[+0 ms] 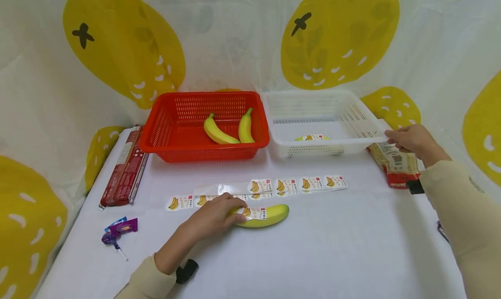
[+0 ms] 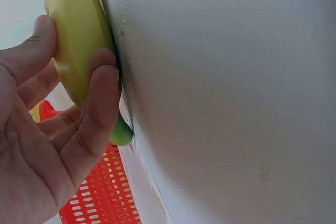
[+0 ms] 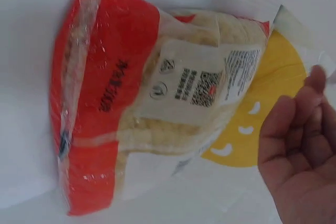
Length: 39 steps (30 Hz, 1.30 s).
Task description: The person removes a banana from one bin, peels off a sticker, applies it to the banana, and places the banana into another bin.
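Note:
My left hand [image 1: 217, 216] grips a yellow banana [image 1: 274, 216] with a green tip, which lies on the white table. In the left wrist view the thumb is on one side of the banana [image 2: 79, 35] and the fingers curl round the other. A white banana-print label [image 1: 256, 213] sits on its upper side. At the back right, my right hand [image 1: 419, 142] pinches the rim corner of a white plastic basket [image 1: 313, 146]. A labelled banana [image 1: 313, 138] lies partly hidden inside. In the right wrist view the fingers of that hand [image 3: 299, 156] are curled.
A red basket [image 1: 207, 155] with two bananas [image 1: 219, 133] stands beside the white one. Rows of labels [image 1: 285, 186] lie in front. A red packet [image 1: 125, 168] and sweets [image 1: 117, 231] are at left; a red-and-clear food bag [image 1: 395, 164] is under my right hand.

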Tool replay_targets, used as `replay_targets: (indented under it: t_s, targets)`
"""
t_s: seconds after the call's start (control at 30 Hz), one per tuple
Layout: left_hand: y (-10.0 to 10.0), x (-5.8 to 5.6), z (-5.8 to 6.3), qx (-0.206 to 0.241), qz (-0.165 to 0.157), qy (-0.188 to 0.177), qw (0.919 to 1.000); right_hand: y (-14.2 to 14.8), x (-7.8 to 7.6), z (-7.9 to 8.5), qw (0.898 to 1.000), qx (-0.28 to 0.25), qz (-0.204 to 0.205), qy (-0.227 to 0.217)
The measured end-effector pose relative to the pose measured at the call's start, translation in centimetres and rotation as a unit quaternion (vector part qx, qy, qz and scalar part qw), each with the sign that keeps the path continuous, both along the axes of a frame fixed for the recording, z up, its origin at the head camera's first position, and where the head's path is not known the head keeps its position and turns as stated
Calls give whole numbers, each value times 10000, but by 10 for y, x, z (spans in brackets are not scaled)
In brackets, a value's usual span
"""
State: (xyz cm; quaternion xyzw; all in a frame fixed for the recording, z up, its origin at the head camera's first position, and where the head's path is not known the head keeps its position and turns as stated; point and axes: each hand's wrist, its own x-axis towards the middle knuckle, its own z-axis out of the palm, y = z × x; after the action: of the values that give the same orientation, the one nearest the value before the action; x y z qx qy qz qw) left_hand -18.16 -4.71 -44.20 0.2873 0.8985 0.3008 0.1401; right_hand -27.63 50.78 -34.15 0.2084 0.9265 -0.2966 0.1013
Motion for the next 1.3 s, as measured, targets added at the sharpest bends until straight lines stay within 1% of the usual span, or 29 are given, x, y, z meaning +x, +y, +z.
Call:
replay_targets:
  t_s: [0.13, 0.3, 0.47, 0.57, 0.67, 0.73, 0.77, 0.83, 0.9, 1.0, 1.07, 1.17, 1.23, 1.3]
  targets:
    - [0, 1, -1, 36, 29, 74, 10000, 2, -3, -6, 9995, -156, -10, 275]
    - [2, 2, -2, 60, 106, 101, 9999, 2, -4, -9, 9991, -272, -78, 305]
    - [7, 1, 1, 28, 171, 17, 9998, 6, -1, -10, 9987, -237, -173, 406]
    - [8, 2, 5, 1, 212, -4, 9998, 7, 0, -11, 9987, -187, -181, 446]
    - [7, 3, 17, 52, 298, 42, 9995, 5, 1, -11, 9988, -132, -174, 438]
    - [7, 2, 31, 128, 349, 173, 9992, 2, 1, -11, 9989, -113, -147, 439]
    - [7, 0, 40, 178, 358, 251, 9989, 1, 1, -11, 9989, -108, -131, 427]
    - [11, -9, 61, 293, 360, 353, 9983, -1, 2, -10, 9990, -108, -112, 415]
    - [19, -24, 82, 427, 350, 468, 9974, 2, 4, -10, 9990, -107, -88, 419]
    - [35, -53, 108, 575, 352, 547, 9962, 5, 6, -10, 9991, -62, -64, 416]
    - [50, -73, 121, 592, 353, 682, 9953, 7, 7, -10, 9991, -28, -30, 433]
    - [76, -101, 131, 477, 405, 813, 9947, 6, 6, -12, 9989, 3, 76, 461]
    - [96, -118, 131, 361, 488, 814, 9948, 3, 4, -13, 9987, 37, 143, 481]
    - [116, -134, 129, 201, 564, 793, 9951, -1, 2, -14, 9986, 46, 213, 489]
